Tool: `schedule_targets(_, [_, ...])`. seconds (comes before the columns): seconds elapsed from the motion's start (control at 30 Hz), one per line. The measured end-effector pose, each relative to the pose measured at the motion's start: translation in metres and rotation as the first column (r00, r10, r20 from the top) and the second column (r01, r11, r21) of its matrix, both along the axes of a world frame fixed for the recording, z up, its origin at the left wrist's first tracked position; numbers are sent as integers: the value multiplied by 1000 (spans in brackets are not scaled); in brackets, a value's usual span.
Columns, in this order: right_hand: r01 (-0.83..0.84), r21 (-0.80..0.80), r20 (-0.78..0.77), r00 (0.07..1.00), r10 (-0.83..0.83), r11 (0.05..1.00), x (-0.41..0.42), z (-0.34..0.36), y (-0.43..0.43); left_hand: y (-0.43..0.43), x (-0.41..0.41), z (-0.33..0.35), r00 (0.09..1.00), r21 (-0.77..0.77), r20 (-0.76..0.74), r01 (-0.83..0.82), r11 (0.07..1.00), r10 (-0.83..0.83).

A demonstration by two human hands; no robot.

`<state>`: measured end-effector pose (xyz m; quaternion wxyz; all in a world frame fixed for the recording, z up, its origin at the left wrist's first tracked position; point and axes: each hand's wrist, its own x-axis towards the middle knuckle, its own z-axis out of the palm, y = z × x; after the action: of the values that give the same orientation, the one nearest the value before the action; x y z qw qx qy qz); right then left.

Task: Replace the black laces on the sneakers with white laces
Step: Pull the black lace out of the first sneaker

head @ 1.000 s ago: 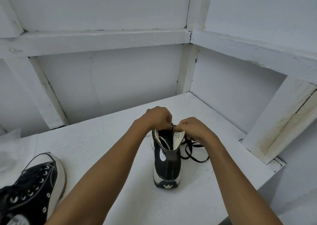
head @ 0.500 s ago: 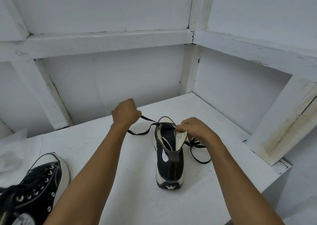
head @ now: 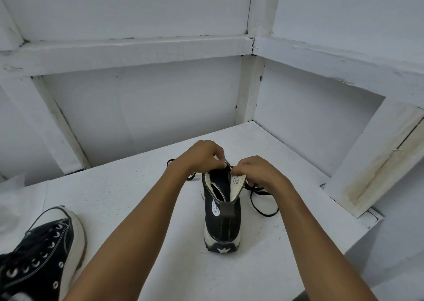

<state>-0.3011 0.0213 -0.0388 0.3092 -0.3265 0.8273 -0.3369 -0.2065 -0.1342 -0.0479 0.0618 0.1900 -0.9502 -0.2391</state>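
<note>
A black high-top sneaker (head: 221,218) with a white sole stands heel toward me in the middle of the white table (head: 128,199). Its black lace (head: 261,206) lies loose in loops on the table to the right, and another stretch trails behind my left wrist. My left hand (head: 202,156) pinches the lace at the sneaker's upper eyelets. My right hand (head: 257,174) grips the right eyelet flap, folding it outward. A second black sneaker (head: 39,261), laced in black, lies at the lower left.
White wooden beams and wall panels close in the table at the back and right. A slanted beam (head: 376,163) leans over the table's right edge. A white sheet or bag (head: 13,199) lies at the far left.
My left hand, which had pulled the lace out to the left half a second ago, has come back to the sneaker's eyelets. My right hand has stayed on the flap.
</note>
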Motion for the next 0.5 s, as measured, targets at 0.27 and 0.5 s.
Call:
schedule_targets(0.27, [-3,14,-17,1000,4,1000,2,-1,-7,-32,44,0,665,931,-272,-2,366,695])
schedule_targets(0.5, [-21,35,-43,999,22,999,2,0,-9,-46,56,-1,525,966,-122,258,-21,843])
